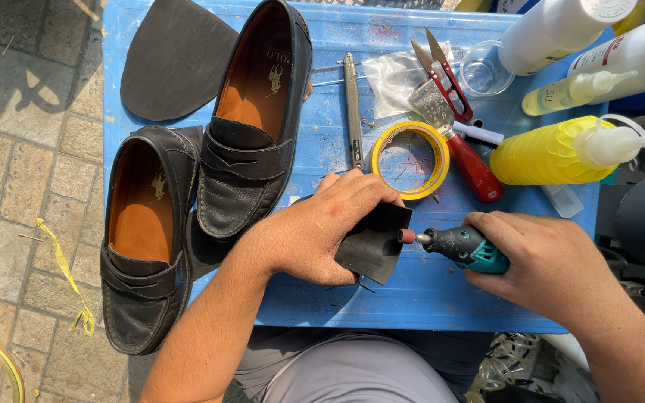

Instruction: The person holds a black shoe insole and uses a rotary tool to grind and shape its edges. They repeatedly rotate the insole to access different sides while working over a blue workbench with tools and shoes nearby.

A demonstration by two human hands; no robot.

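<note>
From the head camera, your left hand (315, 231) lies palm down near the front edge of the blue tabletop (419, 298), its fingers curled over a small black rubber piece (375, 242) and pressing it flat against the boards; the thumb side is hidden, so you cannot tell how much of the piece sits under the palm, but its right half sticks out past your fingertips (371, 195) toward the tool. Your right hand (546, 257) is closed firmly around the teal and grey body of a rotary tool (464, 246), fingers wrapped over the top, with the tool lying almost level and pointing left. Its small reddish sanding tip (406, 236) touches the right edge of the rubber piece, just beside your left fingertips and below them. Behind your left hand, toward the middle of the tabletop, lies a yellow tape roll (412, 159), with a metal file (352, 112) just to its left and a red-handled scraper (457, 138) and red snips (446, 75) to its right. A yellow squeeze bottle (554, 153) lies at the right edge, and white bottles (561, 26) crowd the far right corner. Two black loafers (251, 123) rest at the left edge, one hanging over it, and a dark sole sheet (173, 60) sits at the far left corner.
</note>
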